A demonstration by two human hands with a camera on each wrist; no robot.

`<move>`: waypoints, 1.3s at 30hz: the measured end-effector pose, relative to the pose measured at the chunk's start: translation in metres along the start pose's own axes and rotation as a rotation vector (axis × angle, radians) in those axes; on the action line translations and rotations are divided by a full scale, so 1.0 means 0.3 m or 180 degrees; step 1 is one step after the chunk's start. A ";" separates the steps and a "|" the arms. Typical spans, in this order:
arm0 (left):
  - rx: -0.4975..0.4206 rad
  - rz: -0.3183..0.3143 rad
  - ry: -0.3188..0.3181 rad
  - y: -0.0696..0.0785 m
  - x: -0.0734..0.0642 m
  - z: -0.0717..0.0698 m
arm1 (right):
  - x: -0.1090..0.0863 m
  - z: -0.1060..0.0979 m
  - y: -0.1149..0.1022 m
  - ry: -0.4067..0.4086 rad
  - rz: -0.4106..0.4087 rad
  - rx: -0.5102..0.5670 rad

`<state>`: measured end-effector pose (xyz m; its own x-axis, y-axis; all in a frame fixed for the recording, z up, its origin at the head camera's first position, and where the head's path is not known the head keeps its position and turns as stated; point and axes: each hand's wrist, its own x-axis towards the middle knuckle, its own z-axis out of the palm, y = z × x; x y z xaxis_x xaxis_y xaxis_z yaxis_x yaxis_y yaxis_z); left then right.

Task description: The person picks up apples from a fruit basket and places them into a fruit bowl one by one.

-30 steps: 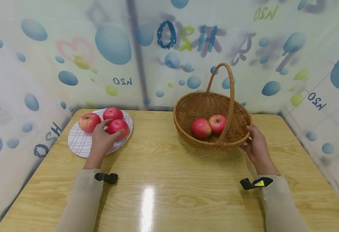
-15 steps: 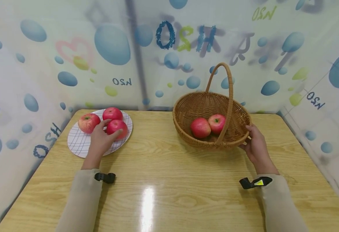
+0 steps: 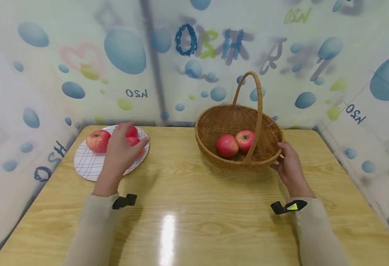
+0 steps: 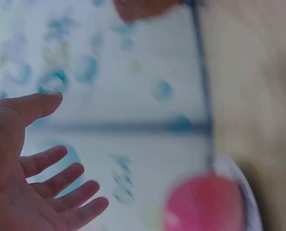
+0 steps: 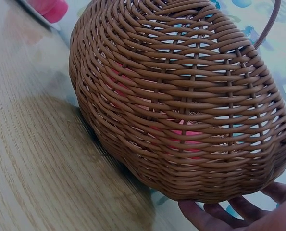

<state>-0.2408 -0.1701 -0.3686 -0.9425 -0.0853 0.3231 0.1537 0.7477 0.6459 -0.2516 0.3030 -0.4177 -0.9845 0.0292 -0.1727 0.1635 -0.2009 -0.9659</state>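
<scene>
My left hand (image 3: 118, 155) is raised over the white plate (image 3: 85, 166), fingers spread and holding nothing. In the left wrist view that hand (image 4: 18, 187) shows a bare palm, with a blurred red apple (image 4: 205, 204) off to the lower right. Three red apples lie on the plate: one at left (image 3: 98, 141), a back one (image 3: 132, 131) and a front one (image 3: 133, 141), these last two partly hidden by the hand. My right hand (image 3: 291, 168) grips the right rim of a wicker basket (image 3: 211, 120), which holds two apples, one left (image 3: 227, 145) and one right (image 3: 245, 140).
The basket's tall arched handle (image 3: 259, 98) rises over its right part. A wooden table (image 3: 194, 214) bears everything, with a patterned wall (image 3: 178, 88) close behind its back edge and walls at both sides. Black wrist cameras (image 3: 124, 201) sit at both cuffs.
My left hand has let go of the front apple and lifted up from it, its fingers spreading. The right hand keeps its hold on the basket; the head view has shifted slightly.
</scene>
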 end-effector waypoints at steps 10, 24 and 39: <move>-0.0500 0.0823 -0.0806 0.333 0.075 0.164 | 0.003 -0.001 0.002 0.0003 -0.0010 -0.0015; -0.0674 0.1096 -0.1688 0.455 0.215 0.424 | 0.006 0.002 -0.002 0.0028 -0.0008 0.0067; -0.0029 0.1424 -0.2242 0.503 0.243 0.551 | 0.010 -0.004 0.003 0.0032 -0.0047 0.0011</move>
<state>-0.3354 0.0454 -0.3618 -0.7564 0.6526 0.0443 0.5573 0.6076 0.5659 -0.2543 0.3041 -0.4192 -0.9862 0.0421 -0.1603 0.1486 -0.2039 -0.9677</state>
